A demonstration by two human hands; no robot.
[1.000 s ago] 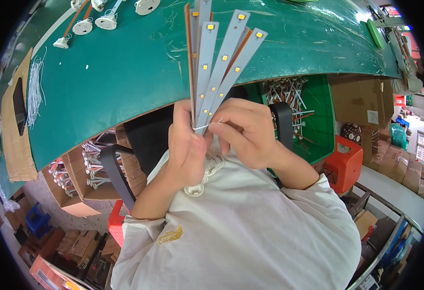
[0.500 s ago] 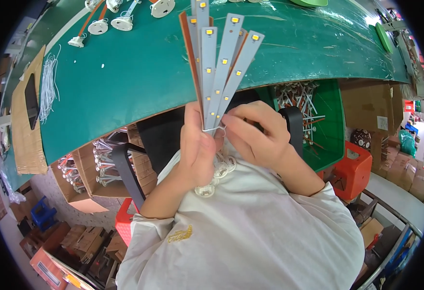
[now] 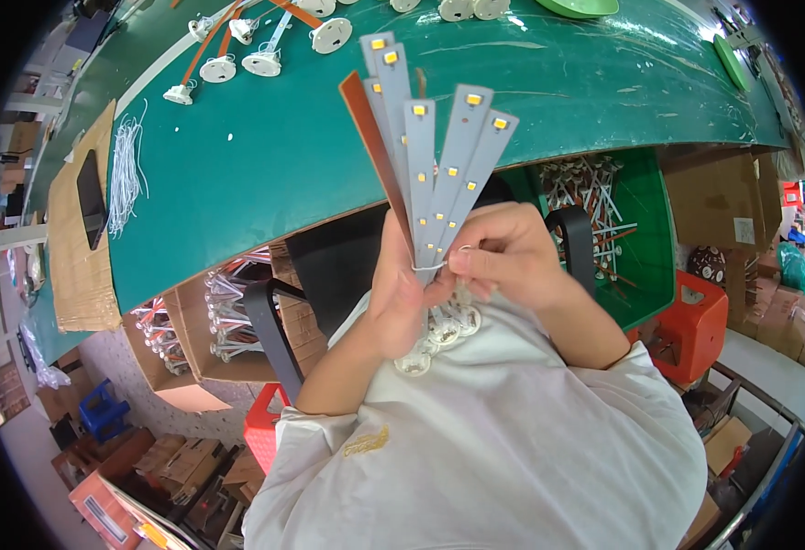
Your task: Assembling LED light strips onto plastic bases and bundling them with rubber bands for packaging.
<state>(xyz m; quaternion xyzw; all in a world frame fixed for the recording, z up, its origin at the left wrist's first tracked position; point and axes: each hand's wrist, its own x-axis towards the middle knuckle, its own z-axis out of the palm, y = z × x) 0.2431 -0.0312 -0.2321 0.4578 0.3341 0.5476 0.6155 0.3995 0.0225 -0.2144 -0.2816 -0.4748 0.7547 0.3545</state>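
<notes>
A fanned bundle of LED strips, grey with yellow chips and some orange-brown backs, points up and away from my body. My left hand is wrapped around its lower part. A thin white tie loops around the strips just above that grip. Beside the bundle, my right hand is closed in a pinch, thumb against forefinger, on the tie's free end. White round lamp bases hang at the bundle's lower end, against my shirt. The fingers behind the bundle are partly hidden.
A green work table carries more lamp pieces and a bunch of white ties beside a dark phone-like slab on cardboard. A green bin and cardboard boxes hold lamp pieces. A red stool stands right.
The view has shifted, and the bundle sits lower with its strips fanned wider. My right hand has drawn slightly away from the strips, pinching the tie's end.
</notes>
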